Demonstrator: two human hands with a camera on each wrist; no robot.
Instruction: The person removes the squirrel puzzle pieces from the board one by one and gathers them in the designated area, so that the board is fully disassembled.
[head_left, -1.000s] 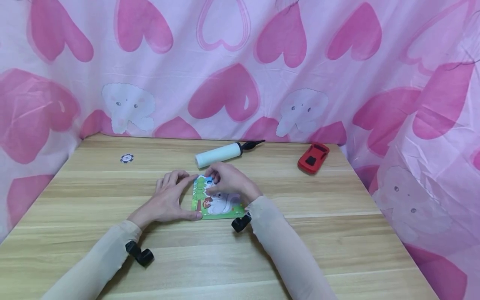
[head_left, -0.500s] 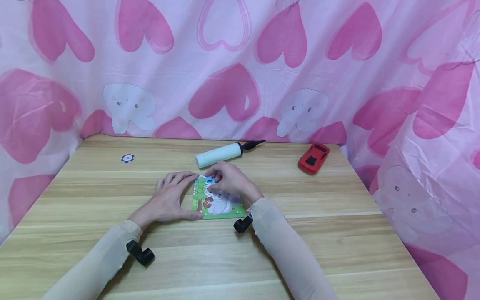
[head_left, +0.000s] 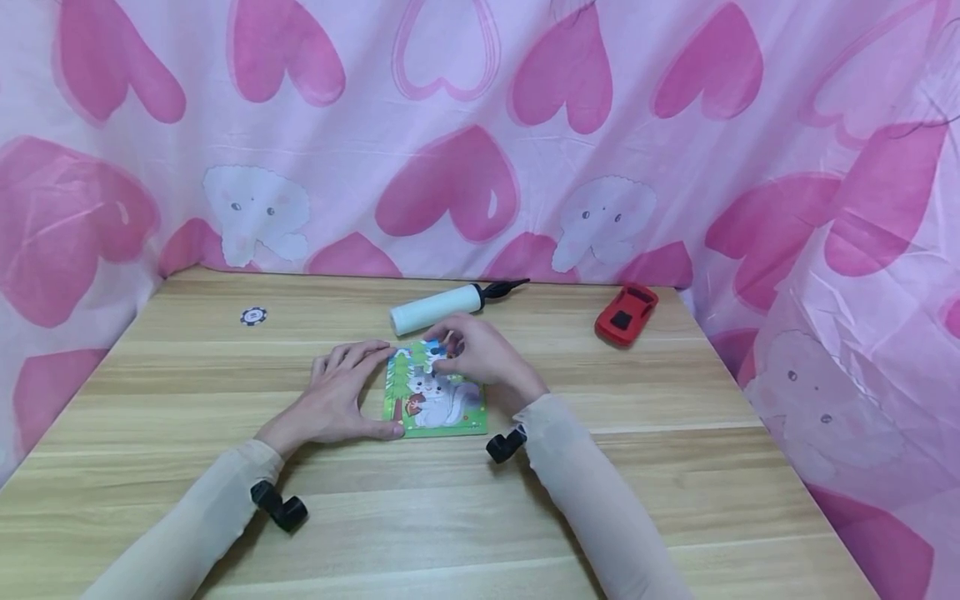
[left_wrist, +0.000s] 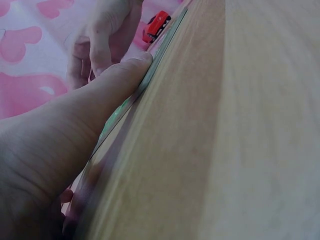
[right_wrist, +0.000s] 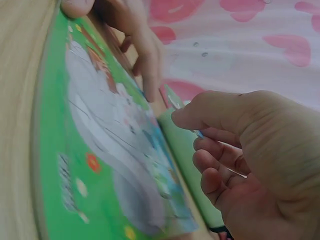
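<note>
A small picture puzzle board (head_left: pixel 438 408) with a white animal on green lies flat on the wooden table (head_left: pixel 675 475). My left hand (head_left: pixel 337 400) rests flat beside its left edge, the thumb (left_wrist: pixel 107 95) pressed against the board's near left corner and the fingers along its far left corner. My right hand (head_left: pixel 480 354) hovers over the board's far edge with curled fingers, thumb and forefinger pinching a small blue puzzle piece (right_wrist: pixel 198 134). The right wrist view shows the board (right_wrist: pixel 95 170) close up, with the left fingers (right_wrist: pixel 147 60) at its far side.
A white hand pump (head_left: pixel 438 308) with a black nozzle lies just behind the puzzle. A red toy car (head_left: pixel 626 315) sits at the back right, a poker chip (head_left: pixel 253 316) at the back left. Pink heart-print cloth (head_left: pixel 450 167) walls the table on three sides.
My right hand has shifted right and towards the far edge, uncovering more of the puzzle picture. The left hand and the board have stayed put.
</note>
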